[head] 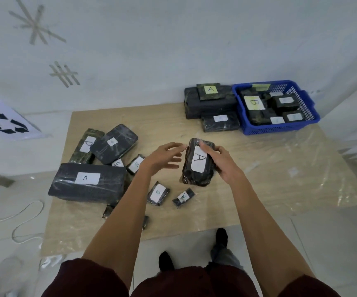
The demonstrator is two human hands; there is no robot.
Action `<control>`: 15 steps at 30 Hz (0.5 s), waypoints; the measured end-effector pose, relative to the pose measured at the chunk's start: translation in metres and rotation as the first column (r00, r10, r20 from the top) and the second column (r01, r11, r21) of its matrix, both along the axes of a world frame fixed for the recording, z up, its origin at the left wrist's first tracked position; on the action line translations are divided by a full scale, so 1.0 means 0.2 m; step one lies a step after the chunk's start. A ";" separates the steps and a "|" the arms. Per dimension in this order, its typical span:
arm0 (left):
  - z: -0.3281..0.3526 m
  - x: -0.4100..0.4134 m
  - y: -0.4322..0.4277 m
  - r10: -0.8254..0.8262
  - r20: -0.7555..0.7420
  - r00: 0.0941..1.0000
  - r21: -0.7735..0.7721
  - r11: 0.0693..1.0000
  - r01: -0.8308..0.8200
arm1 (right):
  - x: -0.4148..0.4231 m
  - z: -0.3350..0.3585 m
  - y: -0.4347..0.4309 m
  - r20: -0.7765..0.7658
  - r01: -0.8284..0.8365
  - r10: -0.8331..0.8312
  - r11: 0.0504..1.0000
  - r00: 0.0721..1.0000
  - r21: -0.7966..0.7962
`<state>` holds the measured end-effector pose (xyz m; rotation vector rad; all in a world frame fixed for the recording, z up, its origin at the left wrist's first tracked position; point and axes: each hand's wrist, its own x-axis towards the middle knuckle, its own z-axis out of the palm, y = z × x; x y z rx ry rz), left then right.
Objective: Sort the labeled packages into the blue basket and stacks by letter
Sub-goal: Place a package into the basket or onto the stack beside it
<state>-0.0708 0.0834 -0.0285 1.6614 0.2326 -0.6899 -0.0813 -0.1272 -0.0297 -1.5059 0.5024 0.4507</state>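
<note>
The package marked A (198,162) sits just right of the frame's centre, held over the bench (269,172), tilted with its label up. Whether its lower end rests on the surface I cannot tell. I judge it a firm block under black film and clear wrap: light enough for one hand and stiff enough not to sag. The wrap looks glossy and may slip, so I'd take it across its short width, thumb on one long edge and fingers on the other, clear of the paper label.

That is about how my right hand (223,162) has it. Its fingers curl over the upper right edge and grasp the block, with the forearm running up from the lower right of the frame. My left hand (164,157) hangs just beside the package's left edge, fingers spread and relaxed, holding nothing. I cannot tell whether a fingertip touches the wrap.

Toward the upper right lies the stack topped by an A label (210,97), and just beside it the blue basket (280,129) with B-labelled packages inside. That stack looks the likely home for this block. Left of centre the unsorted lot waits — a big A package (87,182), a D package (86,144), a small B package (158,192) and a small A package (183,197).
</note>
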 end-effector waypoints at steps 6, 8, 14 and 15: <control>0.07 0.13 -0.24 -0.035 0.057 0.998 -0.011 0.999 0.035 | 0.14 -0.03 -0.17 0.031 -0.128 0.131 0.989 0.991 -0.070; 0.07 0.19 -0.32 -0.008 0.057 0.998 0.006 1.000 0.007 | 0.20 -0.03 -0.24 0.015 -0.148 0.149 0.988 0.989 -0.038; 0.02 0.35 -0.53 0.291 0.014 0.957 -0.026 0.957 -0.290 | 0.37 -0.04 -0.48 0.013 -0.194 0.194 0.981 0.981 0.003; 0.01 0.37 -0.56 0.360 0.000 0.933 -0.043 0.932 -0.360 | 0.40 -0.04 -0.52 0.000 -0.210 0.210 0.978 0.978 0.001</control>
